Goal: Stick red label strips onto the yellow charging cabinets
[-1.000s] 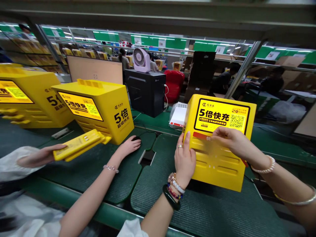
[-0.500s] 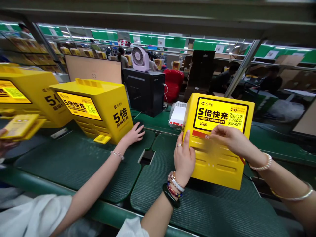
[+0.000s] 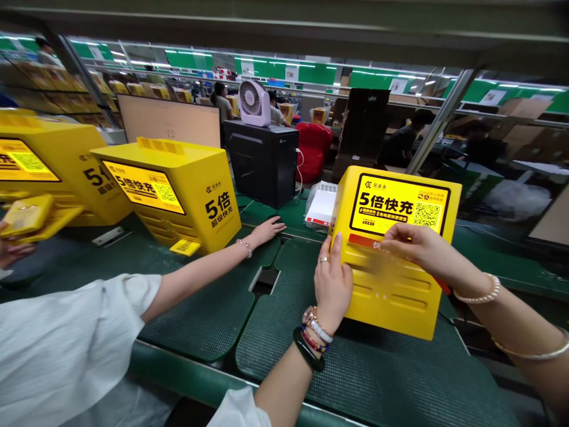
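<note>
A yellow charging cabinet (image 3: 391,311) with a lit screen stands in front of me on the green conveyor, slightly turned. My left hand (image 3: 332,281) lies along its left front edge, fingers stretched out against the panel. Below the screen, a red sticker strip (image 3: 362,240) with white lettering runs across the front. Its left part rests against the cabinet, while my right hand (image 3: 406,244) pinches it farther right. The strip's other end shows past my right wrist, near the cabinet's right edge. My right hand hides the middle of the strip.
On the left, a co-worker's hand (image 3: 267,231) reaches past a second yellow cabinet (image 3: 217,207). Another co-worker's hand (image 3: 11,252) holds yellow parts (image 3: 33,216). Behind are a black computer case (image 3: 262,163), a small fan (image 3: 254,104) and a bagged white stack (image 3: 320,204).
A co-worker's arm has stretched farther right and forward across the conveyor. My right hand has shifted slightly right, still pinching the strip. My left hand stays on the cabinet's edge.
</note>
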Motion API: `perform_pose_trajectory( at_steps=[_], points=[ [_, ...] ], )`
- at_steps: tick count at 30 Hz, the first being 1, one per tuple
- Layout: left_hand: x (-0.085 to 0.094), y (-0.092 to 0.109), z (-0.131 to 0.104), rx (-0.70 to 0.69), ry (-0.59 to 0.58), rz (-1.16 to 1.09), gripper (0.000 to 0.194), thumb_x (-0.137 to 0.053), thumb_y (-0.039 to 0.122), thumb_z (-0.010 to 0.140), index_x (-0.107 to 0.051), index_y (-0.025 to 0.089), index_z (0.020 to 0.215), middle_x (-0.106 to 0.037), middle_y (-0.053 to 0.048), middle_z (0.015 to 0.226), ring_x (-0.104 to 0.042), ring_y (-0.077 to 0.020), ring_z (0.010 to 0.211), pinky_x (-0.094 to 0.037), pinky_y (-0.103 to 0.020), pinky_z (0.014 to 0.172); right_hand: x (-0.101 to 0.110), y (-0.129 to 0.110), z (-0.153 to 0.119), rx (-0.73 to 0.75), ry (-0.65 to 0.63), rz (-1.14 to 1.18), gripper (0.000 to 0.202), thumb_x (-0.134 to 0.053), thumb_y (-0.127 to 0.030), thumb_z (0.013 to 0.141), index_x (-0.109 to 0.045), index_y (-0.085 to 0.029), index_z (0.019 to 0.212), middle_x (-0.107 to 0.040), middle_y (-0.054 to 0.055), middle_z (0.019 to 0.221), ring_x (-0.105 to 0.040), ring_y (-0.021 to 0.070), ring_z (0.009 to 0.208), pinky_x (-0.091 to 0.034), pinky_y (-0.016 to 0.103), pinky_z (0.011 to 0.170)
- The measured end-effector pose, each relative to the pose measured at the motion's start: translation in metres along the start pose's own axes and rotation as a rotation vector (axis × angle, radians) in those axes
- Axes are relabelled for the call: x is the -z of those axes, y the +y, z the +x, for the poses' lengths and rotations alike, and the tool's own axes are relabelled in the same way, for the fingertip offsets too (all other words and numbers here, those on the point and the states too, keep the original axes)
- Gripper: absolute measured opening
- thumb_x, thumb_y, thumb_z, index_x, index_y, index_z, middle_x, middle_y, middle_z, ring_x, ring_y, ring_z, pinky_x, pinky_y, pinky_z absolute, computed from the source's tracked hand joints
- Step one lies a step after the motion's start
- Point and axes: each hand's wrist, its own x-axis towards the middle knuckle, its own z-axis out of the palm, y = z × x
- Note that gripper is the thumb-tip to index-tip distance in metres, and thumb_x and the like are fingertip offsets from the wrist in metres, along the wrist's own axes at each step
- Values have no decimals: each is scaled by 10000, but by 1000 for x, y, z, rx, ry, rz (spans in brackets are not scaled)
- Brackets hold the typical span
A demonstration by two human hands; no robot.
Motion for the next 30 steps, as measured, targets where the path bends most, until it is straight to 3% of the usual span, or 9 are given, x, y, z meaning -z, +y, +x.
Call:
perform_pose_trajectory(
  at_steps=[15, 23, 30],
  points=[
    [-1, -1, -1, -2, 2, 18, 644, -397, 139, 928, -277, 248, 1552, -356, -107, 1571, -393, -234, 1432, -395, -397, 1165, -6, 8, 1, 11, 34, -39, 377, -632, -580, 829, -601, -206, 792, -608, 15, 718, -521, 162, 632, -350, 304, 591],
    [-1, -2, -1, -20, -2, 41, 657, -415, 112, 932, -312, 372, 1527, -324, -75, 1579, -432, -232, 1409, -443, -394, 1119, -8, 8, 1, 6, 43, -65, 335, -623, -541, 852, -600, -211, 793, -614, 16, 717, -524, 172, 629, -346, 306, 575],
    [-1, 0, -1, -21, -4, 55, 641, -417, 101, 932, -363, 390, 1501, -316, -70, 1577, -456, -232, 1390, -468, -380, 1094, -8, 8, 1, 4, 57, -88, 313, -621, -528, 849, -603, -220, 796, -626, 11, 743, -522, 174, 639, -361, 317, 594]
  ],
)
